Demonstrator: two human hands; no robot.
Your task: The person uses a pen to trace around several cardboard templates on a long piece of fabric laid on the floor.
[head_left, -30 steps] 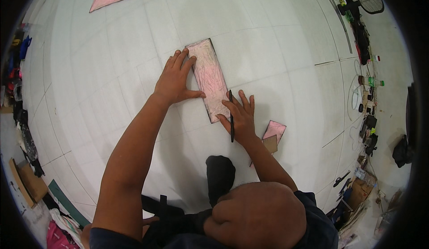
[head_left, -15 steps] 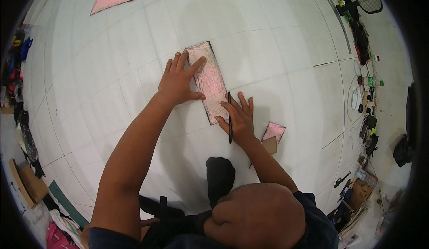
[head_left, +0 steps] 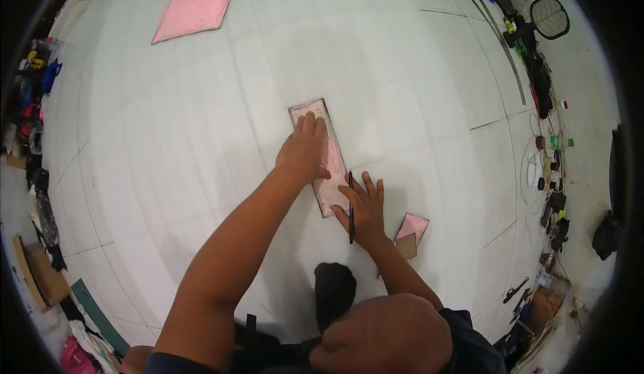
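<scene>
A long pink rectangular sheet (head_left: 335,195) with dark edges and a creased surface lies on the pale floor in front of me. My left hand (head_left: 305,147) rests across its upper part, palm down with fingers stretched out, hiding some of the surface. Beside its lower right edge is my right hand (head_left: 365,209), thumb and fingertips touching the sheet. A slim black pen (head_left: 351,220) is held in that hand, pointing roughly lengthwise, while the other fingers spread away from it.
A larger pink sheet (head_left: 196,9) lies far left. Right of my right hand are a small pink piece (head_left: 414,225) and a brown cardboard piece (head_left: 406,246). Clutter lines both sides, including a black racket (head_left: 549,17), a bottle (head_left: 554,142) and a green strip (head_left: 98,317).
My left hand has shifted right, from the sheet's left edge onto its upper middle, its fingers closer together. The right hand stays beside the sheet with the pen. The whole view has shifted.
</scene>
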